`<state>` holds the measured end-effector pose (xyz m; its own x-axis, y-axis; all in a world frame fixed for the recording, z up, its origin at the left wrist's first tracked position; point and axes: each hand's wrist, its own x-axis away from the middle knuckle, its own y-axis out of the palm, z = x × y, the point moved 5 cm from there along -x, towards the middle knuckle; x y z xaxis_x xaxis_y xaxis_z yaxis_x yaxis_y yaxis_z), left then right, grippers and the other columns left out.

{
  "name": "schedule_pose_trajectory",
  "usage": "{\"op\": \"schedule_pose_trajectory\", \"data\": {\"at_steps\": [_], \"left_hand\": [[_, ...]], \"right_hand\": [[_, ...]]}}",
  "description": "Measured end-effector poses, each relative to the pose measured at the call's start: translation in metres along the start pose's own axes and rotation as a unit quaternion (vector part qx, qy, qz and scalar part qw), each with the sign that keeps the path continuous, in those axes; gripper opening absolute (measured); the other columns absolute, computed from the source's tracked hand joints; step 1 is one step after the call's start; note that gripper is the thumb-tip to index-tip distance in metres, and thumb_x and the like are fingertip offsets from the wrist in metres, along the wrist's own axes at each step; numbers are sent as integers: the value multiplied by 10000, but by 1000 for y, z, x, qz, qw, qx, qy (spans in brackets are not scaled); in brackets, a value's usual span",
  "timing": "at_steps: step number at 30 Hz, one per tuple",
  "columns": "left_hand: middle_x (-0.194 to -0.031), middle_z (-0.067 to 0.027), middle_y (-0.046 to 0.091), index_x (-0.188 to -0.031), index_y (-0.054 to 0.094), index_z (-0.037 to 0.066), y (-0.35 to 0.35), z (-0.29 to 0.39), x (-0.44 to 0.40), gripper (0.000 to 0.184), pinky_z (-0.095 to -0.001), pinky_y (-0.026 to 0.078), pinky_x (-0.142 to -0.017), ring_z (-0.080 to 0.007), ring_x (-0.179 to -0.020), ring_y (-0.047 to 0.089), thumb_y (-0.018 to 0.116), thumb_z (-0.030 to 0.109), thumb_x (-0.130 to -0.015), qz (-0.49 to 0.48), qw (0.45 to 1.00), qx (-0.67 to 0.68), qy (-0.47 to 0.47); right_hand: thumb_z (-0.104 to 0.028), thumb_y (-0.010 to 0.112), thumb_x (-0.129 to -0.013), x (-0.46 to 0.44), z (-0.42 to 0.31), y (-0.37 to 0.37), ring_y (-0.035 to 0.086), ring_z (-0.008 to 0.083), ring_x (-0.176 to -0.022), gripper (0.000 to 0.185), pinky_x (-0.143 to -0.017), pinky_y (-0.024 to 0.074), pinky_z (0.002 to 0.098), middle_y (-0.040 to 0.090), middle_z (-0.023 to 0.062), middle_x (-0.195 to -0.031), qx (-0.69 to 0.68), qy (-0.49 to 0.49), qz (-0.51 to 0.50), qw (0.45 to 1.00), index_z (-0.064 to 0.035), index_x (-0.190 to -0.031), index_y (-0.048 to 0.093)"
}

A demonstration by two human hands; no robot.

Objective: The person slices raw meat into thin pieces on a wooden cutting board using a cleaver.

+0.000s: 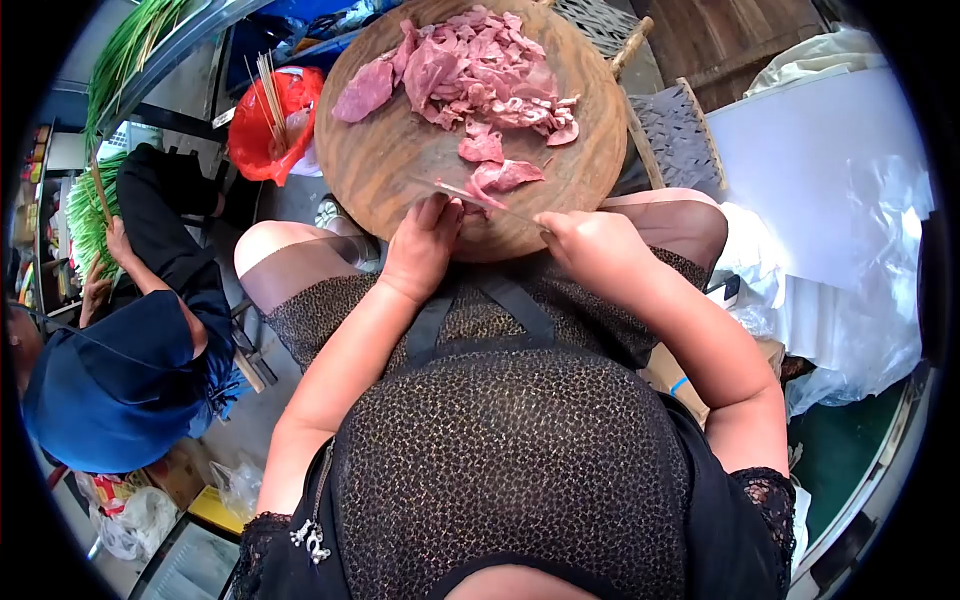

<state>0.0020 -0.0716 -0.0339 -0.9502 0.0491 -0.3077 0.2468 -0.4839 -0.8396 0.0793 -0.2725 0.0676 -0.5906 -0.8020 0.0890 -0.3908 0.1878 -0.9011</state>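
Note:
Pinched in my right hand (585, 240), a thin skewer (522, 216) slants left over the near edge of a round wooden block (385, 165). A strip of pink raw meat (486, 192) lies across the skewer. My left hand (428, 240) has its fingers curled at the near left of this strip, by the skewer's other end. What lies under those fingertips is partly hidden. Just beyond my hands are a few loose meat pieces (482, 146). A large heap of sliced raw meat (480, 70) covers the far part of the block, with a bigger piece (365, 92) at its left.
Left of the block stands a red bag (260, 135) holding thin sticks (270, 95). Further left, another person in a blue top (120, 380) handles green stalks (95, 215). A woven chair (675, 135) and a white plastic-covered surface (800, 170) are at right.

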Motion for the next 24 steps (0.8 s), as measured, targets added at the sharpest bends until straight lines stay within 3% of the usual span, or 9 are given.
{"op": "schedule_pose_trajectory", "data": {"at_steps": [1,5,11,13,16,20,22,23,24], "left_hand": [[-1218,-132,596,-1232,654,57,3,-3,1,370,-390,545,-899,-325,-1084,612,684,75,-864,-12,999,21,-36],[-1222,-134,600,-1223,669,70,-2,0,-2,365,-389,547,-901,-324,-1096,609,688,72,-858,26,995,93,-31],[-1243,-144,607,-1186,692,62,0,-8,-1,351,-402,530,-943,-347,-1134,597,699,60,-835,-18,982,161,-95],[-1245,-157,607,-1183,688,50,-8,4,-6,363,-422,525,-950,-364,-1138,593,706,57,-821,-11,1000,18,15],[-1250,-170,605,-1171,686,38,-5,0,-3,365,-435,509,-977,-371,-1143,586,718,70,-809,1,1000,9,9],[-1279,-187,586,-1223,650,16,-12,3,-2,446,-432,480,-1025,-382,-1185,561,734,83,-790,-10,1000,6,2],[-1329,-200,557,-1297,595,2,-24,15,-3,521,-421,457,-1059,-386,-1227,536,730,91,-802,-79,997,-4,0],[-1329,-200,557,-1297,595,2,-25,17,1,521,-421,457,-1059,-386,-1227,536,730,91,-802,-76,997,-6,1],[-1346,-198,549,-1326,568,-5,-26,19,6,543,-419,451,-1069,-387,-1241,527,722,89,-814,-74,997,-3,15]], "right_hand": [[-144,554,-921,5,1,0,702,366,-724,126,-623,559,477,689,178,-761,19,1,-14,1000,-63,-966,639],[-158,593,-945,10,5,3,697,340,-707,185,-608,560,444,697,164,-775,65,11,-44,997,-39,-1065,669],[-89,546,-913,-3,-2,2,696,345,-683,92,-572,548,460,679,165,-728,71,-20,-78,994,-32,-909,617],[-82,529,-861,-12,-5,2,707,388,-783,120,-690,567,494,697,201,-797,37,39,-135,989,-23,-878,632],[-82,517,-876,-27,-7,15,710,392,-808,147,-710,566,502,705,212,-826,44,69,-160,984,-10,-893,644],[-108,514,-895,-46,-7,34,710,398,-835,171,-731,562,511,707,221,-843,13,37,-126,991,-3,-897,650],[-140,526,-906,-47,0,31,704,402,-840,187,-742,556,515,705,224,-842,17,53,-119,991,-7,-921,656],[-179,540,-919,-49,17,48,693,412,-843,202,-752,546,521,702,220,-851,82,22,-122,989,-19,-943,661],[-200,551,-931,-44,14,27,683,417,-838,205,-755,539,525,698,217,-862,-30,88,-48,995,-31,-970,660]]}}
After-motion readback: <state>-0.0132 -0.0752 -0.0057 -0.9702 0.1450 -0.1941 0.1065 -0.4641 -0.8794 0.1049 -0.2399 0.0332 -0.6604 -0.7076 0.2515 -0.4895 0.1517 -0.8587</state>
